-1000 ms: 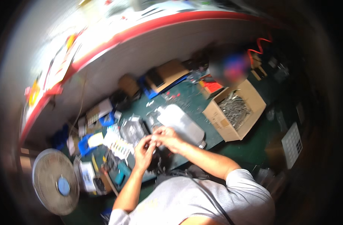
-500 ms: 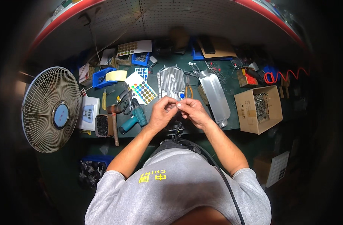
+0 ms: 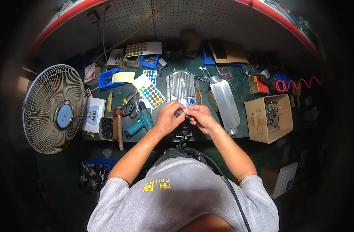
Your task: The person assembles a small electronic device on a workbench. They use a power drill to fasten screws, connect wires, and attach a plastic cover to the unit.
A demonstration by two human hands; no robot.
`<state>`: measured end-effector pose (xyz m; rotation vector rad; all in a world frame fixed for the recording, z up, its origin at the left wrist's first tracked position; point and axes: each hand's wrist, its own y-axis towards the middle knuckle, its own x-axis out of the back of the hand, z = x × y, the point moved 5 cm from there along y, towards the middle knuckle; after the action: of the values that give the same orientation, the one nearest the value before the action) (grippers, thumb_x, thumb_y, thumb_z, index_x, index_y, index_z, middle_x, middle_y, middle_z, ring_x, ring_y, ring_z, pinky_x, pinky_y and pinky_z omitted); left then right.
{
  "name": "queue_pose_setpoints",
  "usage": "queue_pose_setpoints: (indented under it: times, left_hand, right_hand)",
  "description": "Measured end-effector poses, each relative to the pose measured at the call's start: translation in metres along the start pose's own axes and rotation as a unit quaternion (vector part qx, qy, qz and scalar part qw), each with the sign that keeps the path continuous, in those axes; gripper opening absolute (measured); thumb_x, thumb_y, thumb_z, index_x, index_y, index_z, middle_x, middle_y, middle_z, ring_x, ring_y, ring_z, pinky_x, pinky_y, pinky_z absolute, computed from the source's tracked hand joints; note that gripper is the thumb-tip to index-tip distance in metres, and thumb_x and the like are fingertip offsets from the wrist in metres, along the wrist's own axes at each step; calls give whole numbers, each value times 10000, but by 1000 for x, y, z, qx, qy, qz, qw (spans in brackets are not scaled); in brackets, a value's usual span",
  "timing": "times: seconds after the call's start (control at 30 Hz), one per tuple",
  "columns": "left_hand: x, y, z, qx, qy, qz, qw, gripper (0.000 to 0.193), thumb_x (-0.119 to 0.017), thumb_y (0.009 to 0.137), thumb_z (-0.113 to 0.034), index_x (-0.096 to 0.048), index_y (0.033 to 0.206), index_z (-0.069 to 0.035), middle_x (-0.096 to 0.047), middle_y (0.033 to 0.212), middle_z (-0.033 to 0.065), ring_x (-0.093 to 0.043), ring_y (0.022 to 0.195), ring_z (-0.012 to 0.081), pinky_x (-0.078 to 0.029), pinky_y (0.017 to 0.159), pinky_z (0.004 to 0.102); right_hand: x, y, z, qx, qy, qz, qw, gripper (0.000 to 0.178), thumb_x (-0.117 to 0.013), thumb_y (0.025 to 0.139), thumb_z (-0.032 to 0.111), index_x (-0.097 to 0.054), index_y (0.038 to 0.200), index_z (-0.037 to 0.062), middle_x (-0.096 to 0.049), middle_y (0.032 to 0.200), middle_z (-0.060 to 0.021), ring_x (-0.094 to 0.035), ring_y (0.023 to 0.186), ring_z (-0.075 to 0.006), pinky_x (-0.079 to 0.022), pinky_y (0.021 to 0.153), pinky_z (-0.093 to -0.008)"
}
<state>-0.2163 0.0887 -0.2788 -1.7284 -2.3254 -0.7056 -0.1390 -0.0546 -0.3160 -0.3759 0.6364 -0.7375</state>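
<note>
My left hand (image 3: 169,117) and my right hand (image 3: 200,117) meet fingertip to fingertip in front of me. Both are closed in a pinch, and whatever sits between the fingers is too small and too covered to name. Just beyond them lies a ribbed silver metal housing (image 3: 181,83), its near end hidden by my hands. A small blue round part (image 3: 191,101) shows beside the right fingers. Pliers with orange handles (image 3: 199,97) rest right of the housing. Farther right is a long smooth silver metal cover (image 3: 225,101).
Left of my hands lie a teal cordless drill (image 3: 143,119), a hammer (image 3: 120,125) and sheets of round shiny stickers (image 3: 149,92). A fan (image 3: 64,114) stands at the far left. On the right are a cardboard box (image 3: 260,123) of metal pieces and a coiled red hose (image 3: 293,84).
The whole view has shifted slightly, so the bench items appear a little lower and farther right. My hands stay together, with the left fingers bent slightly differently.
</note>
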Motion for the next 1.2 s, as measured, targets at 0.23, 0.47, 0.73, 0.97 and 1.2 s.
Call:
queue_pose_setpoints:
  times: [0.23, 0.47, 0.73, 0.97, 1.2]
  left_hand:
    - [-4, 4, -5, -6, 30, -23, 999, 158, -743, 837, -65, -652, 955, -11, -602, 815, 83, -602, 676, 181, -494, 604, 300]
    - [0, 6, -9, -8, 52, -62, 997, 172, -768, 828, -111, -671, 953, -47, -632, 839, 95, -638, 716, 275, -509, 612, 375]
    - [-5, 2, -11, -8, 55, -30, 998, 154, -758, 833, -52, -663, 945, -7, -627, 832, 93, -636, 692, 196, -518, 610, 310]
    - [-5, 1, -21, 17, 41, -35, 998, 106, -720, 831, -50, -665, 909, -3, -641, 815, 111, -652, 702, 238, -522, 617, 335]
    - [-2, 8, -23, -16, 120, -10, 993, 108, -683, 842, -112, -667, 873, -10, -653, 787, 152, -656, 721, 338, -530, 651, 420]
  right_hand:
    - [-1, -1, 4, -5, 47, 10, 999, 130, -710, 940, 122, -655, 887, 16, -613, 795, -6, -508, 641, -44, -384, 508, -194]
    - [-2, -4, 12, 10, 66, 0, 998, 130, -718, 946, 132, -668, 893, 25, -627, 800, -8, -518, 646, -40, -396, 507, -184]
    - [0, -9, 13, -23, -6, -7, 1000, 150, -725, 941, 155, -660, 881, 33, -605, 772, 1, -509, 618, -48, -406, 503, -204]
    - [3, -6, 11, -17, -19, 30, 999, 157, -704, 954, 160, -657, 880, 29, -601, 780, 1, -509, 629, -50, -411, 513, -207]
    - [0, -9, 28, 4, -207, 27, 978, 230, -657, 964, 201, -664, 833, 12, -585, 695, 5, -519, 613, -64, -404, 517, -229]
